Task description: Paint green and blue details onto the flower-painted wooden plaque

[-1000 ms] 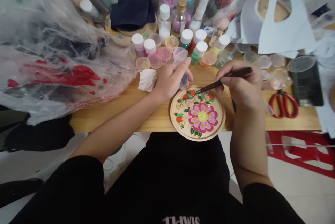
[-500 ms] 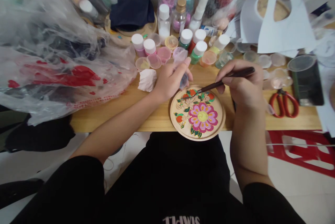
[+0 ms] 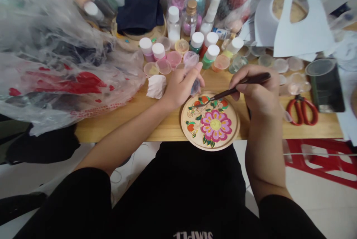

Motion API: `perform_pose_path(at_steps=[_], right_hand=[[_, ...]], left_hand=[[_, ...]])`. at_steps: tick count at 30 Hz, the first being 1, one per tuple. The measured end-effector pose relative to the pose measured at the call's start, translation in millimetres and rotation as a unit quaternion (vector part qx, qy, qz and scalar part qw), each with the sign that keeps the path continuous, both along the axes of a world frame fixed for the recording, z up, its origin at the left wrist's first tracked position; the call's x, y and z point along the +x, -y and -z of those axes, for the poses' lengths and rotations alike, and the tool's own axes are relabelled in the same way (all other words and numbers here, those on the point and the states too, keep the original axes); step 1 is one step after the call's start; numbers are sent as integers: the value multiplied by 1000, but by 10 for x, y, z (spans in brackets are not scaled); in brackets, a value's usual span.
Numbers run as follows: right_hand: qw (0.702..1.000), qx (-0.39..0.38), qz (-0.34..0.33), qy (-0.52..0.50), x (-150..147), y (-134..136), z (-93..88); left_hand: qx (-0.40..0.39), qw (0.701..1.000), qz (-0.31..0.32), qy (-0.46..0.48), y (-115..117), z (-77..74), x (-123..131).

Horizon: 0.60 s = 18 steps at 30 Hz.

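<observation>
My right hand (image 3: 255, 88) is closed round a dark-handled tool (image 3: 227, 92) with a thin metal tip, like a small spatula. Its tip meets the upper left of a round wooden plate (image 3: 235, 129). On the plate are a pink flower (image 3: 216, 125) with a yellow centre, orange fruits and green leaves, all edged in gold lines. Between the fingers of my left hand (image 3: 182, 86) is a small clear cup (image 3: 195, 87) with something bluish in it, partly hidden. That hand is just above the plate's upper left edge.
Behind the plate stand several white-capped paint bottles (image 3: 211, 54) and small cups of colour (image 3: 173, 59). Crumpled tissue (image 3: 156, 86) lies at the left beside a plastic bag (image 3: 92, 82). Red-handled pliers (image 3: 302, 111) and a phone (image 3: 326, 92) lie at the right; the plate overhangs the table's front edge (image 3: 134, 134).
Almost nothing differs. Both hands keep their places and grips, and the tool's tip stays at the plate's upper left; the view has shifted very slightly.
</observation>
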State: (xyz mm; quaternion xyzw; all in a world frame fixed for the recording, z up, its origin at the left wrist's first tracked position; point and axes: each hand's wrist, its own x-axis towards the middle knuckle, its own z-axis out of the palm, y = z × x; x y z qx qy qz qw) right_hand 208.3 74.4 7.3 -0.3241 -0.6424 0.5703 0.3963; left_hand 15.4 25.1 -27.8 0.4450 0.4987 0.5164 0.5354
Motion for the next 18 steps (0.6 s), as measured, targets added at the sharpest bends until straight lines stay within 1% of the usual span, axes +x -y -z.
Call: perform_pose_path(at_steps=[5,10,13,15,18], right_hand=[[1000,-4,0,-6,-5,11,-5],[1000,2,-7,-8,1,7,-21],[1000,11,-13,-15,12,2,-6],[999,16,-3,-28,17,-2,7],[997,21,40,-64,8,-8,14]], left_hand=[[-20,1000,-15,-12,8,-39,19],[-9,1000,-7,-11,9,-22,16],[-22,1000,-6,-13,11,-28,15],[-27,1000,-10,-11,15,-40,14],[-21,1000,-10,0,22,-51,9]])
